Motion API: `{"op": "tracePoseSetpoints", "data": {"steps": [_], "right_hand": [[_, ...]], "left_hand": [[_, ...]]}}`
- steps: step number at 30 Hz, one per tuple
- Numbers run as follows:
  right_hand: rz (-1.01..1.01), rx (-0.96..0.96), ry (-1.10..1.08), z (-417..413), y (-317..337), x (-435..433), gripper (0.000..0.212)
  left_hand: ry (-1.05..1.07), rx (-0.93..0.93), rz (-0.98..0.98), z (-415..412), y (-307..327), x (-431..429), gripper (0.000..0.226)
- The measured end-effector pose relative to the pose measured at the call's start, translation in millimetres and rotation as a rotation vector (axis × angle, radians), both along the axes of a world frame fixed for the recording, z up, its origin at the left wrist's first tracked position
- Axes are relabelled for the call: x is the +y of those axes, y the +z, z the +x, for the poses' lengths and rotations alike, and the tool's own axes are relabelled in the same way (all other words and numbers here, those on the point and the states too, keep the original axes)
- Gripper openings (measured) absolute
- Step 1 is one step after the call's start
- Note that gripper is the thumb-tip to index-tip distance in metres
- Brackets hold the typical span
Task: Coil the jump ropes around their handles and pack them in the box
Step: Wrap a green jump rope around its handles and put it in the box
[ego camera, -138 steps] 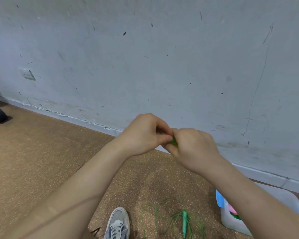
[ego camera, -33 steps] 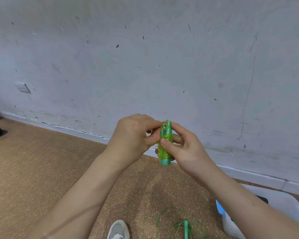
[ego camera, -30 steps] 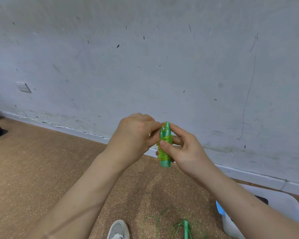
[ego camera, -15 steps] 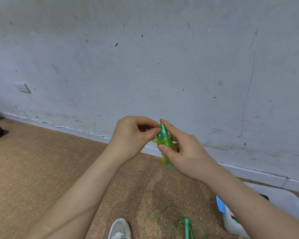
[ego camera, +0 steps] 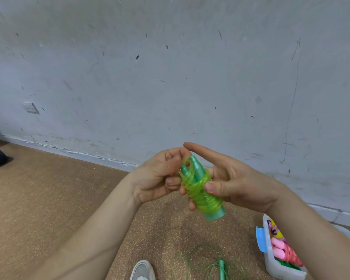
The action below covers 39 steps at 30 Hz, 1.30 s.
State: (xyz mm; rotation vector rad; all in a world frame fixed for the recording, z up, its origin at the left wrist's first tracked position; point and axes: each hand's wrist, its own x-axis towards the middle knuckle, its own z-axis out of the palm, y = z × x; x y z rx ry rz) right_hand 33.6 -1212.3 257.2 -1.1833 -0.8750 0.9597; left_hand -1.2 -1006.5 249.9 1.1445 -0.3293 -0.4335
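Cork floor [ego camera: 49, 199], grey wall [ego camera: 170, 77]. Mid-air, centre, right hand [ego camera: 234, 184] clamps coiled rope [ego camera: 202, 190]; left hand [ego camera: 156, 178] pinches its top loop. Light, springy, probably slick: grip across coils. Open box [ego camera: 281, 274] near right.

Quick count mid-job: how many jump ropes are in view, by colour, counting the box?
Green: 3, coiled green jump rope gripped by left hand and right hand, loose green jump rope on the floor, green bundle in the box.
Pink: 1, pink bundle, boxed.
Yellow: 1, yellow bundle, boxed, partly hidden.
Total: 5.
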Motion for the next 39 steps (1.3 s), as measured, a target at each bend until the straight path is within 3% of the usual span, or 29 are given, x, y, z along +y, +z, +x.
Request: {"op": "tracePoseSetpoints", "data": {"steps": [4,9,11,14,17,20,22,24,30,33,37,39], "right_hand": [[0.070,0.039,0.123,-0.8,2.0,-0.6,0.092],[-0.165,-0.241,0.011,-9.8,16.8,-11.8,0.082],[-0.355,-0.524,-0.010,-14.8,25.8,-14.9,0.084],[-0.818,-1.202,-0.004,-35.3,25.7,-4.2,0.089],[-0.900,-1.445,-0.138,-49.6,9.5,12.5,0.090],[-0.982,-1.269,-0.394,-23.4,0.6,14.3,0.090],[-1.034,-1.116,-0.472,-10.8,-5.0,17.0,0.085],[-1.004,-1.053,-0.527,-8.9,-11.9,24.7,0.063],[-0.898,-1.123,-0.756,3.4,-16.0,32.2,0.024],[-0.708,-1.074,-0.795,9.0,-19.2,28.1,0.022],[-0.302,-0.548,-0.822,5.6,-17.4,28.3,0.015],[-0.169,-0.265,-0.787,4.2,-13.8,26.5,0.020]], "left_hand": [[-0.038,-0.085,-0.004,0.6,5.3,-0.1,0.022],[0.143,-0.141,0.342,1.1,-2.8,-11.2,0.027],[0.159,-0.110,0.468,0.6,-9.9,-16.6,0.016],[0.093,-0.087,0.864,-0.8,-20.6,-24.4,0.010],[0.246,-0.055,0.981,2.9,-21.7,-35.2,0.016],[0.551,-0.107,0.953,9.6,-14.1,-40.5,0.012],[0.601,-0.301,1.161,10.0,-11.2,-44.2,0.006],[0.589,-0.456,1.332,8.6,-8.3,-48.8,0.002],[0.592,-0.567,1.211,4.6,1.5,-49.2,0.009],[0.547,-0.600,1.119,-2.7,4.4,-53.7,0.014],[0.795,-0.527,0.767,-6.5,11.3,-37.8,0.021],[0.754,-0.464,0.763,-8.7,14.2,-21.5,0.042]]}}
